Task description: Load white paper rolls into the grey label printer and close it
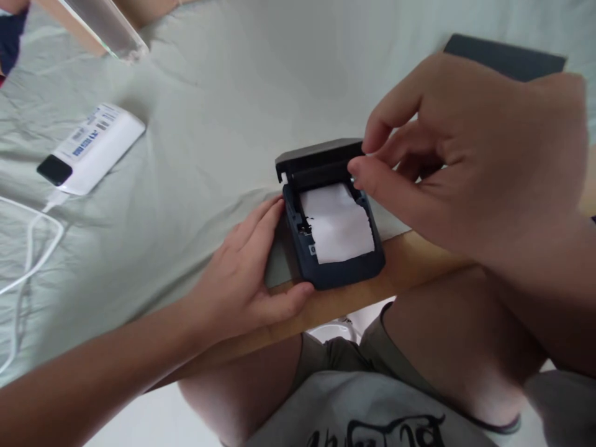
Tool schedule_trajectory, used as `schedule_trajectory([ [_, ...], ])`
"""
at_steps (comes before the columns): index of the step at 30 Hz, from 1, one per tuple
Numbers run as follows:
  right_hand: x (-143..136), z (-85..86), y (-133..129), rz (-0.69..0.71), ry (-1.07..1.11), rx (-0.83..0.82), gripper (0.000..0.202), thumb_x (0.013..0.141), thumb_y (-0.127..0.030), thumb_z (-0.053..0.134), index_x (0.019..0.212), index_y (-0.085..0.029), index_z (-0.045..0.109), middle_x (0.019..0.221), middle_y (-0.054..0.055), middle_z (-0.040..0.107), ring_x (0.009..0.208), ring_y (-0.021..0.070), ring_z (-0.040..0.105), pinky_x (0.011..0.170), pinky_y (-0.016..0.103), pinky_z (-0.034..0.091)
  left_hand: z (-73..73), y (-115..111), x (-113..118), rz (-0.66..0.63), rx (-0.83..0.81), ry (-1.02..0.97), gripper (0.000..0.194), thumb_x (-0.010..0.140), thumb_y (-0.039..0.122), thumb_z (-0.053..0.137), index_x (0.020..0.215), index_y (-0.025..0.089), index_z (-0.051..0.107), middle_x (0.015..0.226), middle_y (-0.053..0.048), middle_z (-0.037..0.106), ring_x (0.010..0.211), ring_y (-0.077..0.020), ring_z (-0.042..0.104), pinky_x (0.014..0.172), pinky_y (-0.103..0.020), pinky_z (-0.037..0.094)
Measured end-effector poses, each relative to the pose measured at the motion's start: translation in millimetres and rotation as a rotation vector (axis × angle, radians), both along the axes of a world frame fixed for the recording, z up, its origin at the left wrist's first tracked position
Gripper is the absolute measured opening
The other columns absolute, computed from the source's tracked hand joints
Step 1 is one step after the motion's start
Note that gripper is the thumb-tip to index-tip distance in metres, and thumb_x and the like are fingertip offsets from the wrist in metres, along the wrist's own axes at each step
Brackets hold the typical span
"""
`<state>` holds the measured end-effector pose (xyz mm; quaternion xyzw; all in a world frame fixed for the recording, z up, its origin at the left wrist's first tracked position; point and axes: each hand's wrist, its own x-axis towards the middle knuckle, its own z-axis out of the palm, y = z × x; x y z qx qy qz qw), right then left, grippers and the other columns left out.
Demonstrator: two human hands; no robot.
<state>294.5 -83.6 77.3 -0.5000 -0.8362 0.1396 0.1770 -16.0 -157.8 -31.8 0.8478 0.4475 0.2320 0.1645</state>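
Note:
A small dark blue printer sits at the near edge of the table with its lid tipped open. White paper with a torn edge lies across its open bay. My left hand grips the printer's left side, fingers along the side and thumb at its front corner. My right hand hovers at the printer's upper right, thumb and forefinger pinched together at the lid's right end, by the paper's top corner. Whether they pinch the paper or the lid I cannot tell.
A pale green cloth covers the table, leaving the wooden front edge bare. A white power bank with a white cable lies at the left. A dark flat object lies far right. My knees are below the table edge.

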Motion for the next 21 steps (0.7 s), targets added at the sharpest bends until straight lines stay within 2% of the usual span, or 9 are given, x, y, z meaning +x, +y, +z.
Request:
schedule_trajectory([
  [3,-14.8,3.2,6.3,-0.03,-0.172,-0.003,0.042,0.119,-0.04,0.051,0.146,-0.03,0.082,0.103,0.006,0.083,0.092,0.023,0.073,0.097,0.041,0.049,0.7,-0.6,0.1,0.022,-0.018,0.007,0.107,0.115,0.084,0.068,0.204,0.034,0.036,0.204,-0.016,0.056,0.182,-0.0567,0.064,0.144,-0.077,0.068],
  [6,-32.2,7.7,11.5,-0.121,-0.413,-0.128,0.031,0.117,-0.041,0.061,0.129,-0.028,0.087,0.093,0.008,0.076,0.088,0.025,0.066,0.084,0.04,0.03,3.0,-4.3,3.1,0.025,-0.027,0.017,0.106,0.116,0.084,0.067,0.203,0.032,0.036,0.206,-0.017,0.054,0.184,-0.0562,0.062,0.145,-0.077,0.066],
  [8,-38.6,9.6,14.6,-0.073,-0.49,-0.182,0.033,0.115,-0.041,0.064,0.134,-0.03,0.089,0.091,0.008,0.072,0.087,0.0248,0.061,0.083,0.04,0.026,3.5,-8.4,5.3,0.021,-0.036,0.019,0.11,0.115,0.08,0.071,0.205,0.031,0.033,0.206,-0.018,0.053,0.185,-0.0559,0.06,0.147,-0.077,0.064],
  [11,-41.1,12.3,19.3,0.073,-0.585,-0.206,0.039,0.118,-0.038,0.064,0.148,-0.035,0.088,0.093,0.008,0.073,0.088,0.0234,0.059,0.085,0.039,0.029,1.9,-14.6,7.7,-0.011,-0.028,0.001,0.125,0.11,0.084,0.076,0.209,0.029,0.022,0.206,-0.022,0.052,0.186,-0.0581,0.059,0.148,-0.078,0.063],
  [15,-47.6,16.1,25.4,0.159,-0.667,-0.194,0.024,0.119,-0.038,0.07,0.133,-0.033,0.09,0.086,0.006,0.07,0.08,0.0206,0.055,0.082,0.039,0.036,-1.9,-17.9,8.7,-0.043,-0.003,0.006,0.128,0.114,0.093,0.064,0.21,0.025,0.016,0.206,-0.025,0.051,0.186,-0.0579,0.059,0.148,-0.077,0.062],
  [18,-49.9,11.6,28.9,0.162,-0.703,-0.151,0.015,0.109,-0.044,0.087,0.12,-0.034,0.087,0.078,0.003,0.063,0.073,0.019,0.054,0.076,0.037,0.039,-4.0,-17.4,9.3,-0.051,0.012,0.001,0.126,0.116,0.095,0.059,0.21,0.023,0.015,0.206,-0.028,0.05,0.186,-0.0575,0.059,0.148,-0.076,0.061],
  [19,-45.1,8.1,29.7,0.164,-0.664,-0.117,0.022,0.102,-0.046,0.094,0.118,-0.034,0.086,0.077,0.001,0.062,0.071,0.0188,0.055,0.073,0.037,0.041,-4.2,-17.2,9.5,-0.056,0.015,-0.003,0.127,0.116,0.095,0.059,0.209,0.022,0.015,0.205,-0.029,0.05,0.186,-0.0577,0.059,0.148,-0.077,0.06],
  [21,-21.8,-0.1,31.8,0.172,-0.401,-0.058,0.041,0.093,-0.056,0.105,0.123,-0.036,0.085,0.083,-0.001,0.068,0.074,0.0184,0.062,0.071,0.036,0.05,-3.7,-16.9,9.9,-0.077,0.014,-0.014,0.13,0.114,0.095,0.062,0.208,0.019,0.013,0.205,-0.031,0.05,0.186,-0.0578,0.058,0.148,-0.076,0.059],
])
